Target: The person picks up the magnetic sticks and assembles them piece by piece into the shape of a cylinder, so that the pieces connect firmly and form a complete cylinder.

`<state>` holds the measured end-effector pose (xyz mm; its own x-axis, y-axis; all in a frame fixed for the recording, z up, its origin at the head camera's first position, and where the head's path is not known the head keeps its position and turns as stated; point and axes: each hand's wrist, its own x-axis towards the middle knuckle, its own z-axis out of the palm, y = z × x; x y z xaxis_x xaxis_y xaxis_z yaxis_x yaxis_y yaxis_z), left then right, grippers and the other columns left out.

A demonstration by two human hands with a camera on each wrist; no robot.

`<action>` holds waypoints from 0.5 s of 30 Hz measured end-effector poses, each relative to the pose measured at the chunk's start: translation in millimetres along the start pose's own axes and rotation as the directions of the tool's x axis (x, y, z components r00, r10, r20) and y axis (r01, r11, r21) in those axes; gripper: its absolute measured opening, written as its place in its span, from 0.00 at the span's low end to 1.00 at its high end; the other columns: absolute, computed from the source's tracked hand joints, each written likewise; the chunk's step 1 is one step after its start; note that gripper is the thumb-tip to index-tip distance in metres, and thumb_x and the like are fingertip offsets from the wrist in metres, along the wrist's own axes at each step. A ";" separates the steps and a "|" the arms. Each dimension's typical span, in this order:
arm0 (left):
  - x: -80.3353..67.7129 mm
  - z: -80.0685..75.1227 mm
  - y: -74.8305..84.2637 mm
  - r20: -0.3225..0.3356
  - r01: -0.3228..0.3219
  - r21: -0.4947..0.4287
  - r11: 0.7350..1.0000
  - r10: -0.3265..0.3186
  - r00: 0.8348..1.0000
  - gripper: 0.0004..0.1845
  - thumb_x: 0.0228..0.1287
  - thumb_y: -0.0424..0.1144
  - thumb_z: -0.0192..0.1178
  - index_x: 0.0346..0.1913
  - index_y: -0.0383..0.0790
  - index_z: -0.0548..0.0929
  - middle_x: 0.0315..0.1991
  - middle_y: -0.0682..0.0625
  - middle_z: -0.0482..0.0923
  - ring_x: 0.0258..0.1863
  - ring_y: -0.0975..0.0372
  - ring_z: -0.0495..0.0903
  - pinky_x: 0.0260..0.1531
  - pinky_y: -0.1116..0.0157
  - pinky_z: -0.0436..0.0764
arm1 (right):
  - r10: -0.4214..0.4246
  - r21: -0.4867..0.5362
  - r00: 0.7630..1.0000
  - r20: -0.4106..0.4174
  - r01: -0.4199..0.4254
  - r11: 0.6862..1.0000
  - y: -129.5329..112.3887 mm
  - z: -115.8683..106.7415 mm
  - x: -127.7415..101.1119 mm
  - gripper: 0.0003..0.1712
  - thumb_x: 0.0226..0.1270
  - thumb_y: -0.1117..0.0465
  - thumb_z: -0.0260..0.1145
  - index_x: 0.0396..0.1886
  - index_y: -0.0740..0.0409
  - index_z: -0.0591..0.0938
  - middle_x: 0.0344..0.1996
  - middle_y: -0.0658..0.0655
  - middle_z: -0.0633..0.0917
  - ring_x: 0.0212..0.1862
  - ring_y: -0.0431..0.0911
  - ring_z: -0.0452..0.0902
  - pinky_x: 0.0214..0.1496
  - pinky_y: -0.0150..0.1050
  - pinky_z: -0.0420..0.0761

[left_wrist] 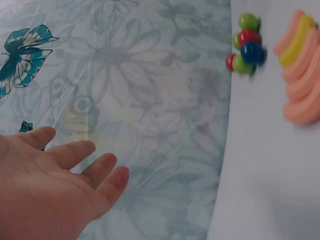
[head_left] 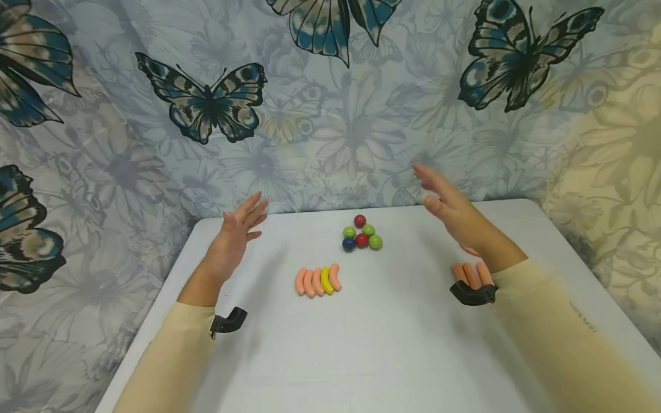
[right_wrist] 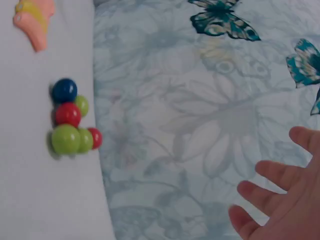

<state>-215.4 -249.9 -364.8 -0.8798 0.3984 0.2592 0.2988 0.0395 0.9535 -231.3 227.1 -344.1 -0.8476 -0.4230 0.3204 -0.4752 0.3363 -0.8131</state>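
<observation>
My left hand [head_left: 234,241] is raised over the left part of the white table [head_left: 330,355], fingers spread and holding nothing. Over the right side, my right hand [head_left: 457,215] is held up too, its fingers extended and nothing in them. Between the hands, near the back edge, sits a cluster of shiny balls: a blue ball [head_left: 349,244], red balls [head_left: 361,240] and green balls [head_left: 375,242]. In front of them lies a row of curved, sausage-shaped pink pieces [head_left: 308,283] with one yellow piece [head_left: 326,280] among them.
More pink pieces [head_left: 472,275] show beside the right wrist, partly hidden by its black wrist camera [head_left: 472,293]. Another black camera [head_left: 229,321] is on the left wrist. Behind the table hangs a butterfly-printed cloth [head_left: 356,132].
</observation>
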 end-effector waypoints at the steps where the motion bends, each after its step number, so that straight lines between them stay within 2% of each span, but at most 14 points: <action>1: -0.8 4.1 -2.8 0.002 0.002 -0.064 0.998 -0.002 1.000 0.60 0.72 0.84 0.35 0.90 0.43 0.46 0.87 0.37 0.49 0.84 0.38 0.48 0.75 0.30 0.42 | 0.000 0.057 1.000 -0.003 0.000 0.998 3.5 3.4 -0.6 0.42 0.89 0.39 0.50 0.92 0.46 0.51 0.86 0.62 0.53 0.82 0.67 0.48 0.74 0.78 0.52; 4: -3.5 17.6 -11.6 0.016 0.015 -0.229 0.973 -0.012 1.000 0.60 0.72 0.84 0.34 0.90 0.42 0.45 0.86 0.36 0.50 0.83 0.37 0.52 0.75 0.29 0.45 | 0.002 0.185 1.000 -0.026 0.003 0.983 14.4 14.6 -1.1 0.44 0.88 0.32 0.45 0.91 0.48 0.52 0.84 0.65 0.56 0.81 0.67 0.51 0.75 0.72 0.53; 6: -5.2 27.6 -17.5 0.026 0.023 -0.325 0.945 -0.015 1.000 0.60 0.72 0.84 0.32 0.90 0.42 0.45 0.86 0.35 0.50 0.82 0.37 0.53 0.75 0.29 0.49 | 0.027 0.251 0.998 -0.054 -0.013 0.968 22.0 23.0 -1.4 0.47 0.85 0.28 0.44 0.90 0.48 0.54 0.82 0.66 0.59 0.79 0.66 0.55 0.74 0.65 0.59; 7: -6.0 33.3 -21.0 0.034 0.028 -0.368 0.929 -0.017 0.999 0.60 0.72 0.84 0.31 0.90 0.42 0.46 0.86 0.34 0.50 0.82 0.37 0.54 0.74 0.29 0.51 | 0.044 0.282 0.997 -0.069 -0.023 0.959 26.2 27.4 -1.9 0.46 0.86 0.29 0.45 0.90 0.49 0.55 0.81 0.66 0.61 0.79 0.66 0.57 0.73 0.61 0.62; 11: -9.2 57.8 -36.8 0.092 0.072 -0.491 0.868 -0.031 0.995 0.59 0.73 0.83 0.26 0.90 0.40 0.45 0.86 0.32 0.49 0.81 0.35 0.54 0.73 0.29 0.55 | 0.124 0.369 0.985 -0.120 -0.071 0.926 43.1 48.0 -3.1 0.40 0.88 0.44 0.57 0.88 0.56 0.58 0.78 0.66 0.66 0.76 0.62 0.65 0.70 0.45 0.71; 13: -10.7 70.1 -44.7 0.133 0.105 -0.526 0.844 -0.040 0.990 0.59 0.74 0.82 0.23 0.89 0.37 0.42 0.86 0.30 0.47 0.81 0.33 0.51 0.74 0.29 0.54 | 0.160 0.357 0.977 -0.142 -0.100 0.929 51.4 59.7 -2.6 0.39 0.87 0.51 0.62 0.87 0.58 0.59 0.76 0.65 0.69 0.73 0.58 0.69 0.68 0.42 0.74; 15: -11.4 80.8 -52.3 0.169 0.157 -0.560 0.814 -0.073 0.983 0.59 0.75 0.81 0.23 0.89 0.35 0.40 0.86 0.29 0.44 0.82 0.31 0.48 0.75 0.31 0.54 | 0.199 0.321 0.967 -0.160 -0.139 0.937 58.8 71.7 -1.4 0.40 0.85 0.52 0.67 0.86 0.58 0.62 0.75 0.64 0.72 0.70 0.55 0.72 0.67 0.43 0.75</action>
<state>-191.2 -182.5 -430.0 -0.8239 0.5439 0.1595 -0.1016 -0.4186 0.9025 -241.1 187.2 -427.2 -0.9518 -0.2073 0.2260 -0.2511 0.1034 -0.9624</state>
